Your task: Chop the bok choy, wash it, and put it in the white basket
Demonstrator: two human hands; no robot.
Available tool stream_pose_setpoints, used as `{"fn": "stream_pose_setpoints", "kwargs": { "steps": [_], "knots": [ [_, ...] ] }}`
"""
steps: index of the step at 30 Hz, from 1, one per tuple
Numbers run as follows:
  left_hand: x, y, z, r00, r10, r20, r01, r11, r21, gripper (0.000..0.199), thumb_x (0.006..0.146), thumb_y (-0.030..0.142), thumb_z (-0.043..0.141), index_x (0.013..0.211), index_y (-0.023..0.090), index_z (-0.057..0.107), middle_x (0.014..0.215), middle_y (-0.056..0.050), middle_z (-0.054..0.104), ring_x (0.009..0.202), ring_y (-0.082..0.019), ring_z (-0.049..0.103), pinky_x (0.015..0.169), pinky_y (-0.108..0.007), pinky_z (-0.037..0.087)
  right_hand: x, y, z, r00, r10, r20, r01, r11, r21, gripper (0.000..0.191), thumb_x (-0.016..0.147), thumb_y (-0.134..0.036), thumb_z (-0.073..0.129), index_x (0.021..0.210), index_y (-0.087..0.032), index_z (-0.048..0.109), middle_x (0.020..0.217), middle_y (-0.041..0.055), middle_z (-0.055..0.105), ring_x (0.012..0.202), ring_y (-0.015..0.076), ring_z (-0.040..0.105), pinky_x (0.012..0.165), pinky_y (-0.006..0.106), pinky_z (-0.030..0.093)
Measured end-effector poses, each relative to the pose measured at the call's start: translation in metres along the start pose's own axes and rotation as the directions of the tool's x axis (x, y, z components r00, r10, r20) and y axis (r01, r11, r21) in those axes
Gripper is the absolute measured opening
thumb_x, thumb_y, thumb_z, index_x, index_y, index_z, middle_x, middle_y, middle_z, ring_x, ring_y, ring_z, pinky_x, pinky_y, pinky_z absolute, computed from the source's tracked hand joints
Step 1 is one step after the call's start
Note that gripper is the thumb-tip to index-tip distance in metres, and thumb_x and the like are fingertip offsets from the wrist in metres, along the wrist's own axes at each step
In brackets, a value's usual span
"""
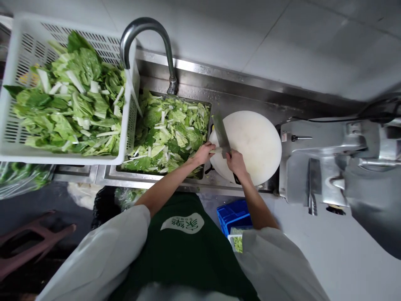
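Note:
My right hand is wrapped round the handle of a cleaver, whose broad blade points away from me over the left edge of a round white cutting board. Between the fingers of my left hand is a pale vegetable stalk, its right end at the lower part of the blade. That hand is at the board's left edge, beside a sink basin full of cut leafy greens. Whether the blade touches the stalk is too small to tell.
A white plastic basket heaped with cut greens stands at the left. Water runs from a curved faucet beside it. To the board's right is a metal machine. A blue crate sits below the counter, and a pink stool at lower left.

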State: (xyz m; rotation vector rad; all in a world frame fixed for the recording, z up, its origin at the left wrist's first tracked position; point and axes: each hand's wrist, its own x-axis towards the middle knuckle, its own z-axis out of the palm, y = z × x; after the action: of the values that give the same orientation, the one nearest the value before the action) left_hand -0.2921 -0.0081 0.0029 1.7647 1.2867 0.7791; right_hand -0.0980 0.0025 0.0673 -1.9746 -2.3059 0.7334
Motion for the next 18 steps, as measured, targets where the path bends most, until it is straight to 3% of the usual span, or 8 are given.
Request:
{"fn": "stream_pose_setpoints", "kwargs": {
  "steps": [3,5,7,10,13,15,18],
  "knots": [
    [-0.01,-0.009,-0.003,0.993,-0.063,-0.104,0.051,0.992,-0.113,0.007,0.086,0.013,0.069,0.089,0.018,0.065,0.096,-0.006,0.067,0.088,-0.02,0.065,0.079,-0.032,0.052,0.002,0.005,-0.012,1.0,-0.018,0.009,0.018,0.998,0.064,0.017,0.093,-0.025,0.052,0.079,-0.018,0.06,0.08,0.0106,0.066,0.073,0.022,0.058,0.072,0.031,0.043],
    [-0.029,-0.025,-0.015,0.961,-0.183,-0.207,0.137,0.966,-0.217,0.007,0.086,0.018,0.071,0.091,0.018,0.066,0.093,-0.004,0.069,0.084,-0.019,0.065,0.077,-0.032,0.053,-0.006,0.015,-0.026,0.999,-0.029,-0.037,0.033,0.992,0.118,0.024,0.092,-0.032,0.053,0.072,-0.02,0.056,0.075,0.0076,0.062,0.069,0.0199,0.055,0.069,0.03,0.043],
    [-0.055,-0.049,-0.038,0.888,-0.337,-0.315,0.242,0.922,-0.303,0.013,0.084,0.023,0.073,0.093,0.018,0.066,0.094,-0.004,0.07,0.086,-0.019,0.065,0.078,-0.032,0.053,-0.019,0.029,-0.04,0.99,-0.005,-0.144,0.026,0.989,0.143,0.028,0.093,-0.038,0.052,0.073,-0.019,0.057,0.074,0.0066,0.06,0.068,0.0191,0.053,0.069,0.031,0.044],
    [-0.1,-0.089,-0.081,0.732,-0.536,-0.42,0.373,0.831,-0.412,0.018,0.08,0.024,0.075,0.092,0.019,0.063,0.097,-0.004,0.069,0.086,-0.018,0.063,0.076,-0.029,0.053,-0.033,0.054,-0.05,0.945,0.091,-0.314,-0.06,0.992,0.109,0.027,0.092,-0.038,0.052,0.092,-0.016,0.067,0.087,0.0092,0.063,0.072,0.0202,0.057,0.075,0.033,0.049],
    [-0.133,-0.115,-0.114,0.64,-0.616,-0.46,0.397,0.777,-0.488,0.024,0.075,0.026,0.079,0.09,0.018,0.061,0.09,-0.002,0.066,0.074,-0.014,0.059,0.068,-0.026,0.051,-0.033,0.08,-0.038,0.896,0.173,-0.41,-0.183,0.983,0.017,0.038,0.088,-0.029,0.052,0.118,-0.014,0.069,0.112,0.0156,0.061,0.087,0.0234,0.061,0.083,0.037,0.052],
    [-0.146,-0.123,-0.126,0.596,-0.654,-0.466,0.401,0.745,-0.533,0.026,0.075,0.026,0.079,0.092,0.019,0.06,0.087,0.0,0.065,0.069,-0.012,0.057,0.067,-0.025,0.051,-0.028,0.096,-0.023,0.881,0.223,-0.417,-0.26,0.965,-0.034,0.043,0.087,-0.027,0.052,0.125,-0.016,0.068,0.124,0.0175,0.057,0.094,0.0252,0.062,0.085,0.039,0.052],
    [-0.157,-0.135,-0.133,0.539,-0.76,-0.363,0.469,0.629,-0.62,0.031,0.083,0.027,0.071,0.11,0.019,0.058,0.098,-0.002,0.067,0.07,-0.011,0.061,0.069,-0.026,0.054,-0.025,0.11,-0.004,0.879,0.281,-0.385,-0.332,0.941,-0.072,0.042,0.089,-0.027,0.051,0.126,-0.017,0.067,0.128,0.0185,0.054,0.1,0.0285,0.062,0.086,0.044,0.053]
  ]
}}
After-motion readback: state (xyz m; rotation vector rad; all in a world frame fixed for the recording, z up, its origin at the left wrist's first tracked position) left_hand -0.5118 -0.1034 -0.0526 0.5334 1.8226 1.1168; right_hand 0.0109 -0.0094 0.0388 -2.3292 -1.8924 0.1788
